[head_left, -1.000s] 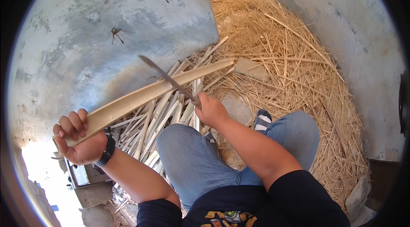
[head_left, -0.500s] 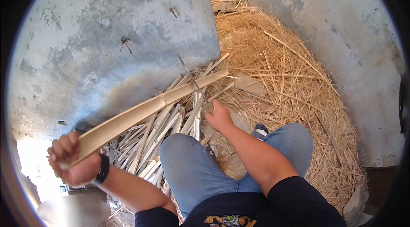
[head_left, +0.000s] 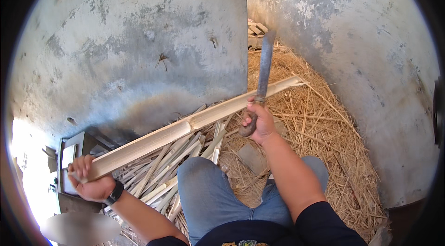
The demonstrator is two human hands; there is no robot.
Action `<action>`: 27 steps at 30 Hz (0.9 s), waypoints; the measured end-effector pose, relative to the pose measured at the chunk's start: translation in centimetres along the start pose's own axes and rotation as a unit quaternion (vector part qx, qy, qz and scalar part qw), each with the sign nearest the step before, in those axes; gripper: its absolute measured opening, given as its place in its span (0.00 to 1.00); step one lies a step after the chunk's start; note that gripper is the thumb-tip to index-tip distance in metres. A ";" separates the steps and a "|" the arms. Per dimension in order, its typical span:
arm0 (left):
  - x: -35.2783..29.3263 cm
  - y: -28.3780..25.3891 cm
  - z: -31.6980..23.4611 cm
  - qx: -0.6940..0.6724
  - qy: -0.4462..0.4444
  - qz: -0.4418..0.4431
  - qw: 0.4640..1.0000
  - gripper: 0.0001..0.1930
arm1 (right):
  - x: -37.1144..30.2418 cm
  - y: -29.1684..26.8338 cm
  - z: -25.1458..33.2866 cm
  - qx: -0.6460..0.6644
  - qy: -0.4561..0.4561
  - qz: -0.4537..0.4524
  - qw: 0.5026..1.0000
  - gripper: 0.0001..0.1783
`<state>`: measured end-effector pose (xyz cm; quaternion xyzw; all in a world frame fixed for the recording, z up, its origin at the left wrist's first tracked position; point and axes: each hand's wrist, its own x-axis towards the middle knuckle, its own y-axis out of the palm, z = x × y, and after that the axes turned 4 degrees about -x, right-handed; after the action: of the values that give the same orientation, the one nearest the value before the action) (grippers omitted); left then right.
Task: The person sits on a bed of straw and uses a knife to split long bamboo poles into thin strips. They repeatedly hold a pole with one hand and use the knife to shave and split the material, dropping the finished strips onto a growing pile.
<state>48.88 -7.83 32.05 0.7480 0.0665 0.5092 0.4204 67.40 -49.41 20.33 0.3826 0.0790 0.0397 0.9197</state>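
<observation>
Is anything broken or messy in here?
Yes, a bit. The wall on the left has dark, blotchy patches, so it looks worn. Straw-like bits lie strewn every which way on the right, which looks messy. The long strip in the left hand seems ragged at its far end.

It was bright. The strongest light came in through the gap (head_left: 30, 162) at the lower left, so white that it hid what lay there. A dark shadow sat low on the wall (head_left: 153, 19), just beside the box (head_left: 69, 155). The straw (head_left: 324, 135) was well lit and fairly clear. The knife (head_left: 264, 63) was smeary at its tip. A fuzzy gray oval (head_left: 81, 229) covered the bottom left. Edges bent, and corners went black.
</observation>
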 end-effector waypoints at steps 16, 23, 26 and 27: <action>-8.4 2.7 30.0 0.647 -0.226 0.528 0.501 0.47 | 0.4 -3.1 7.5 -0.296 -0.180 -0.101 0.933 0.12; -9.4 -2.4 34.0 0.323 -0.698 0.388 0.508 0.22 | -0.7 -2.1 7.9 -0.260 -0.187 0.022 0.947 0.13; -9.8 -2.1 32.5 0.358 -0.669 0.329 0.562 0.15 | -0.2 -4.5 9.2 -0.462 -0.233 0.001 0.856 0.17; -8.7 -2.0 31.5 0.386 -0.660 0.324 0.557 0.15 | -0.1 -5.2 9.6 -0.525 -0.273 -0.012 0.806 0.18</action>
<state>71.19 -28.85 20.50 0.9367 -0.2862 -0.0995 -0.1755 69.02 -59.74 23.30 -0.1651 -0.2041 -0.0420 0.9640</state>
